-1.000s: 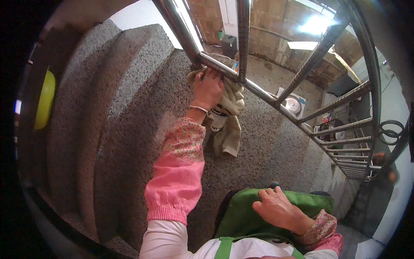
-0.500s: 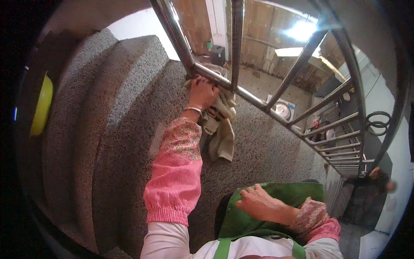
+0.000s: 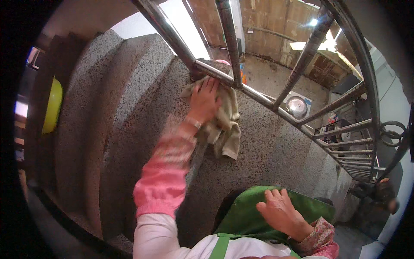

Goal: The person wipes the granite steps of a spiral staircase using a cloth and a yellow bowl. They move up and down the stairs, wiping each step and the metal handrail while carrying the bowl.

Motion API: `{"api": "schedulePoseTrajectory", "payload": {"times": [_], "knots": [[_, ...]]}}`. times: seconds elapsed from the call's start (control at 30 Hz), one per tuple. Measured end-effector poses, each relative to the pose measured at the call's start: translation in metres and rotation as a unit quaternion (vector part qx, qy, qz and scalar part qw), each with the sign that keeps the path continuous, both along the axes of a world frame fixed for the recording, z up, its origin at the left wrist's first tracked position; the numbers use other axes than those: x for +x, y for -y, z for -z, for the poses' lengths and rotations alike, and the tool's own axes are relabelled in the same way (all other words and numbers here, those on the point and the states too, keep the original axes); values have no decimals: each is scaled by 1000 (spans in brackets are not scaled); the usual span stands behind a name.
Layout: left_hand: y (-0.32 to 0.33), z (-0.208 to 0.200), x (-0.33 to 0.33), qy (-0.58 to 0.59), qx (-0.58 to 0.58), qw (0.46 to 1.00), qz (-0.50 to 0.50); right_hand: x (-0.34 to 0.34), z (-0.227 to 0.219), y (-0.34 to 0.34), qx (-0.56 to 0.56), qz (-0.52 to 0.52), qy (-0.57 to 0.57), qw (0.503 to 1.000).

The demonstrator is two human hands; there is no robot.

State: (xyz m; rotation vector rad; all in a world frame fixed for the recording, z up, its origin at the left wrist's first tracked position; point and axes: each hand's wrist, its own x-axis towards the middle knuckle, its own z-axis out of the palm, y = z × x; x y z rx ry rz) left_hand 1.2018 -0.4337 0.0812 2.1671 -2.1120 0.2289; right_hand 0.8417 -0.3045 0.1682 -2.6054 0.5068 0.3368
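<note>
A beige cloth (image 3: 227, 138) lies bunched on the speckled stone step (image 3: 267, 146), close against the foot of the metal railing (image 3: 256, 98). Slightly blurred, my left hand (image 3: 203, 102) presses down on the cloth's upper left part, its fingers stretched toward the bottom rail. The palm side is hidden. A pale bangle circles that wrist above a pink sleeve cover. My right hand (image 3: 282, 210) rests on the green apron (image 3: 246, 207) over my knee, holding nothing, with its fingers loosely bent and apart.
Curved stone steps (image 3: 129, 86) rise on the left, with a yellow-green basin (image 3: 52, 105) beyond them. Slanting metal bars (image 3: 302, 60) stand on the right. Past them are a round metal pot or lid (image 3: 297, 106) below and a person in dark clothes (image 3: 379, 194) at the far right.
My left hand has shifted slightly down and its fingers have straightened over the cloth. My right hand has turned on the apron, its fingers now pointing more away from me. The view has shifted a little.
</note>
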Motion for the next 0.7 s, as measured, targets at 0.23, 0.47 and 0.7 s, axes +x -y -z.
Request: {"api": "schedulePoseTrajectory", "payload": {"times": [0.23,0.47,0.7], "knots": [[-13,23,-24,-63,-111,989,69,2,9,-1,16,3,40,999],[-114,-19,-93,-241,-74,967,20,-4,-2,-6,-22,23,27,999],[-97,-47,-122,-391,-252,885,-17,-14,1,-1,-42,31,-31,998]]}}
